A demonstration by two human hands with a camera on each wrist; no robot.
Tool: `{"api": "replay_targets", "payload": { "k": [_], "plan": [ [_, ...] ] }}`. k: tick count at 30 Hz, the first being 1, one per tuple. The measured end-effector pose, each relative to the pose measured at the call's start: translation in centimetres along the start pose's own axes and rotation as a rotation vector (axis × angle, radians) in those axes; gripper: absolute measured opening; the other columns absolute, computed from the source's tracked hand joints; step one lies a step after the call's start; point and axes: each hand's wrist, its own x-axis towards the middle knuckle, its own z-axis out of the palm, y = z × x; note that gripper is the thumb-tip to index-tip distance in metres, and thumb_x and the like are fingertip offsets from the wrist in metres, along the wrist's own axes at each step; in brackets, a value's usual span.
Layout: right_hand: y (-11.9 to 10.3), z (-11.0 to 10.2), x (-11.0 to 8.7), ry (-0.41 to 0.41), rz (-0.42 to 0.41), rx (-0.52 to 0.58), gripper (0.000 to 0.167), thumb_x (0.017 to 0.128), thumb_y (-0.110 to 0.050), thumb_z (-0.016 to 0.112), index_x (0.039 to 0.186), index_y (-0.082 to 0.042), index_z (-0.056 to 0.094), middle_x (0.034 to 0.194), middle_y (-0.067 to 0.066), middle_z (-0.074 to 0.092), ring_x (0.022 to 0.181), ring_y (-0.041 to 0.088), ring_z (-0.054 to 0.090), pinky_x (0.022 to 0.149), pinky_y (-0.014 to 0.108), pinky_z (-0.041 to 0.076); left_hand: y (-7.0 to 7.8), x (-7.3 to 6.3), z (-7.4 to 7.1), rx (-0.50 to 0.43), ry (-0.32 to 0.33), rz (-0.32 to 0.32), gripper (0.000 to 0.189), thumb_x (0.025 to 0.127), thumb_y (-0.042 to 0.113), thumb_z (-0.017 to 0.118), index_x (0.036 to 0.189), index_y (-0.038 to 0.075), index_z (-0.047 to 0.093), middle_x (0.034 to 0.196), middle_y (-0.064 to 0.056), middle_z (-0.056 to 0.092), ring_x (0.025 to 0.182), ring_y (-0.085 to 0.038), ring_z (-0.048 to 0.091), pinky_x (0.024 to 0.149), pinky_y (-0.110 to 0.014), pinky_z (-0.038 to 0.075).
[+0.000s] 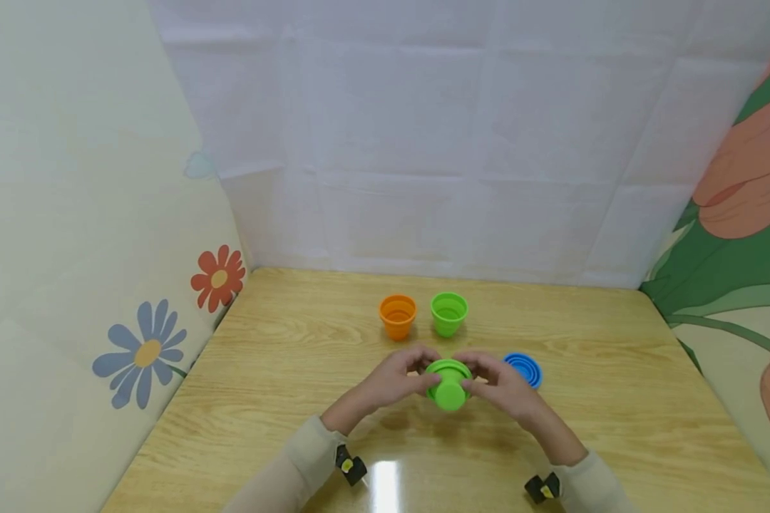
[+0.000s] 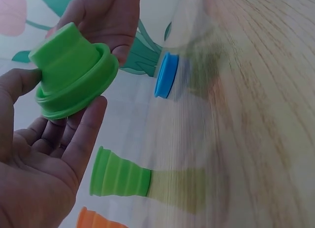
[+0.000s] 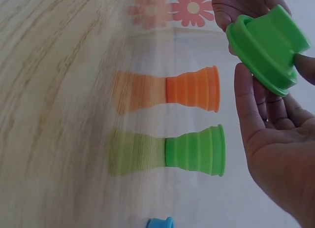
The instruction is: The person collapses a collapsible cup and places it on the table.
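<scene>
Between both hands, above the table, is a green collapsible cup [image 1: 450, 394], partly folded, its base tipped toward me. My left hand [image 1: 398, 377] grips its left side, thumb on the cup wall and fingers under the rim. On the opposite side my right hand [image 1: 502, 385] holds it the same way, with the thumb pressed near the base [image 3: 280, 38]. Just beyond the hands stand an expanded green cup [image 1: 449, 314] and an expanded orange cup [image 1: 398, 317], both upright. A flattened blue collapsible cup [image 1: 523, 370] lies right beside the right hand.
The wooden table [image 1: 282, 342] reaches back to a white cloth [image 1: 385, 142]. Flower-printed panels stand at the left [image 1: 70, 249] and right [image 1: 744, 299]. Each wrist carries a small black camera, the left camera [image 1: 350, 465] and the right camera [image 1: 542, 489].
</scene>
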Motion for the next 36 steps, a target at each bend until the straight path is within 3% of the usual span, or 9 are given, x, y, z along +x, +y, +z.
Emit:
{"api": "replay_targets", "payload": {
  "k": [8, 18, 25, 30, 36],
  "plan": [
    [-0.4, 0.4, 0.2, 0.008, -0.024, -0.107, 0.029, 0.100, -0.015, 0.064, 0.126, -0.002, 0.064, 0.111, 0.013, 0.068, 0.096, 0.016, 0.061, 0.079, 0.029, 0.057, 0.5, 0.2, 0.0, 0.199, -0.024, 0.022, 0.018, 0.096, 0.016, 0.070, 0.109, 0.005, 0.067, 0.093, 0.003, 0.063, 0.084, -0.010, 0.056, 0.074, -0.023, 0.049],
    [-0.2, 0.9, 0.4, 0.070, -0.117, -0.221, 0.024, 0.098, -0.004, 0.064, 0.121, -0.002, 0.067, 0.097, 0.006, 0.071, 0.088, 0.008, 0.063, 0.071, 0.025, 0.061, 1.2, 0.4, 0.2, 0.315, -0.012, 0.017, 0.015, 0.094, 0.013, 0.071, 0.106, 0.006, 0.067, 0.089, 0.003, 0.064, 0.077, -0.007, 0.055, 0.066, -0.019, 0.050],
    [-0.2, 1.2, 0.3, 0.093, -0.145, -0.289, 0.024, 0.097, -0.002, 0.064, 0.121, -0.001, 0.068, 0.097, 0.006, 0.071, 0.086, 0.010, 0.064, 0.068, 0.022, 0.061, 1.5, 0.5, 0.3, 0.384, -0.008, 0.014, 0.012, 0.092, 0.010, 0.072, 0.103, 0.005, 0.068, 0.088, 0.001, 0.067, 0.078, -0.007, 0.057, 0.068, -0.020, 0.053],
    [-0.4, 1.2, 0.3, 0.110, -0.148, -0.318, 0.024, 0.098, -0.004, 0.063, 0.121, -0.002, 0.068, 0.097, 0.005, 0.072, 0.087, 0.009, 0.064, 0.067, 0.023, 0.060, 1.4, 0.5, 0.2, 0.378, -0.002, 0.016, 0.012, 0.094, 0.012, 0.071, 0.105, 0.007, 0.069, 0.088, 0.003, 0.068, 0.078, -0.006, 0.059, 0.069, -0.021, 0.054],
    [-0.5, 1.2, 0.4, 0.142, -0.182, -0.366, 0.026, 0.098, -0.004, 0.064, 0.124, -0.003, 0.068, 0.100, 0.005, 0.072, 0.087, 0.009, 0.065, 0.065, 0.023, 0.060, 0.8, 0.3, -0.1, 0.241, -0.004, 0.061, 0.014, 0.096, 0.008, 0.067, 0.109, 0.003, 0.069, 0.088, -0.002, 0.071, 0.075, -0.007, 0.061, 0.064, -0.024, 0.057]
  ]
}}
